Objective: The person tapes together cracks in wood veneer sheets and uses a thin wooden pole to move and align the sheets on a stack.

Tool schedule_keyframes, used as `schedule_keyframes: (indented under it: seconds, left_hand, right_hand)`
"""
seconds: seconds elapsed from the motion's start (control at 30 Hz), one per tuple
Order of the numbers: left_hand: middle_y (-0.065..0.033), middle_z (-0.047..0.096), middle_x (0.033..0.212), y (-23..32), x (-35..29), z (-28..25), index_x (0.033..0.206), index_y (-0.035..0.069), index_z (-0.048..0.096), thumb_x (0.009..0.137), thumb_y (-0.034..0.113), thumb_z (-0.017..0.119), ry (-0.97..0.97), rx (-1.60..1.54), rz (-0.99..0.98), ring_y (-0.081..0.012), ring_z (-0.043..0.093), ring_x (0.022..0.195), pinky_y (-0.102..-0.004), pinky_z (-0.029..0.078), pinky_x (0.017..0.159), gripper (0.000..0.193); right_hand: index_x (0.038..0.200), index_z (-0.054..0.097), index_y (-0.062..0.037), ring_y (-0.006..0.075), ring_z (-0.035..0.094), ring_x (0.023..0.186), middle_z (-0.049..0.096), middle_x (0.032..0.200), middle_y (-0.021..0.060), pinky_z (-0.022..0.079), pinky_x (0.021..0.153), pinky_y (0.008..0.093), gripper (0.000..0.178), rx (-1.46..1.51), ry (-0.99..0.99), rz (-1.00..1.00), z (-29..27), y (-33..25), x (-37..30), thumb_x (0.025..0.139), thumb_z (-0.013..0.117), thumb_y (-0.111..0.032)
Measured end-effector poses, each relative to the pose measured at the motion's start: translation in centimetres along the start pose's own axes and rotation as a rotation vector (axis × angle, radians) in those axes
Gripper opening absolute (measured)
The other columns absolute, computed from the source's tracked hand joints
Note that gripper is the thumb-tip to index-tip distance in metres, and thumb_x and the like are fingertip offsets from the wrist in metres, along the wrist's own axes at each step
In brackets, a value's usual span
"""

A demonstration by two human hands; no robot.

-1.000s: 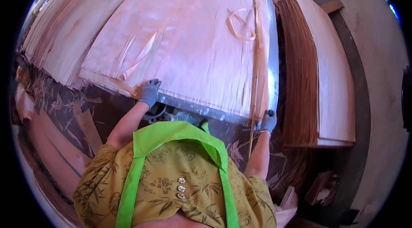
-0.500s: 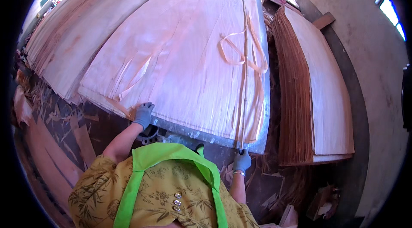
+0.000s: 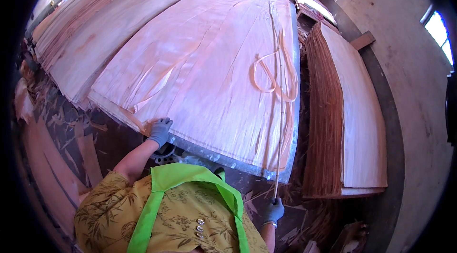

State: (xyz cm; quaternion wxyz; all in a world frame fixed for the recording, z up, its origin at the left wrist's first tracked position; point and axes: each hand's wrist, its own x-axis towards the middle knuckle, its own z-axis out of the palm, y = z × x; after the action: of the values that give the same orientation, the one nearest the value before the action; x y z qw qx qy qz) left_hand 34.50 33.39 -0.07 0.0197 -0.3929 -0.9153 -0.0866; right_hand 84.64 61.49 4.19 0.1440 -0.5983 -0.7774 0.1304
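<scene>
A long, thin bamboo stick (image 3: pixel 281 126) runs lengthwise over the right side of a broad pile of pale wood veneer sheets (image 3: pixel 200 72). My right hand (image 3: pixel 273 211), in a grey glove, is closed round the stick's near end, just off the table edge (image 3: pixel 228 160). A curled strip of veneer (image 3: pixel 259 81) loops beside and around the stick. My left hand (image 3: pixel 160 130), also gloved, lies on the near left edge of the pile, its fingers laid over the top sheet. Splits and a raised sliver (image 3: pixel 151 95) show in that sheet's left part.
Another veneer stack (image 3: pixel 114 29) stands at the left. At the right, a tall stack (image 3: pixel 357 110) with brown layered sides stands near the wall (image 3: pixel 414 76). Veneer scraps (image 3: pixel 88 150) litter the floor at the left, and more lie around my right hand.
My right hand has drawn the stick toward me and slightly right, so more of it sticks out past the table edge. The curled strip has shifted nearer. My left hand stays at the edge.
</scene>
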Motion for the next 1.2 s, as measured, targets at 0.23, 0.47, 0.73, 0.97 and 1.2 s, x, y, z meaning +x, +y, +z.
schedule_keyframes:
  seconds: [0.23,0.47,0.73,0.97,1.2]
  left_hand:
    - [-0.0074,0.051,0.119,0.5,0.1,-0.3,0.11,0.012,0.057,0.069,0.013,0.056,-0.029,0.036,-0.041,-0.0269,0.048,0.107,-0.0392,0.039,0.088,0.042]
    - [-0.0081,0.051,0.117,0.9,0.1,-0.6,0.11,0.011,0.057,0.068,0.011,0.056,-0.016,0.012,-0.033,-0.0277,0.048,0.106,-0.039,0.04,0.088,0.042]
    - [-0.0092,0.051,0.117,0.2,0.1,0.2,0.11,0.009,0.057,0.067,0.011,0.057,-0.012,0.038,-0.015,-0.0281,0.048,0.106,-0.0385,0.041,0.087,0.043]
    - [-0.0103,0.053,0.115,1.2,0.3,-1.6,0.109,0.009,0.057,0.068,0.008,0.055,-0.033,0.018,-0.002,-0.0289,0.049,0.104,-0.0382,0.04,0.088,0.041]
    - [-0.0098,0.053,0.115,0.6,0.2,-1.2,0.108,0.009,0.057,0.067,0.009,0.055,-0.026,0.016,-0.007,-0.0285,0.049,0.105,-0.0381,0.039,0.09,0.041]
  right_hand:
    - [0.071,0.056,-0.0083,0.0392,0.056,0.061,0.058,0.063,0.0166,0.041,0.051,0.0446,0.021,0.046,0.014,0.082,-0.9,0.7,2.6,0.08,0.058,-0.027]
    - [0.074,0.057,-0.0071,0.0388,0.056,0.06,0.058,0.064,0.0178,0.041,0.051,0.0453,0.019,-0.065,0.073,0.097,-2.4,3.0,6.3,0.082,0.057,-0.024]
    - [0.074,0.057,-0.0057,0.0382,0.055,0.058,0.056,0.062,0.0188,0.039,0.049,0.0444,0.019,-0.183,0.175,0.032,-7.3,7.4,8.1,0.081,0.059,-0.023]
    - [0.074,0.057,-0.0055,0.0253,0.057,0.054,0.057,0.06,0.0127,0.042,0.051,0.0347,0.01,0.082,0.053,0.042,-4.2,6.4,2.0,0.076,0.061,-0.015]
    - [0.082,0.061,-0.0037,0.0283,0.059,0.063,0.06,0.071,0.0173,0.043,0.058,0.0369,0.011,0.278,-0.082,0.139,2.1,3.4,-0.3,0.077,0.059,-0.013]
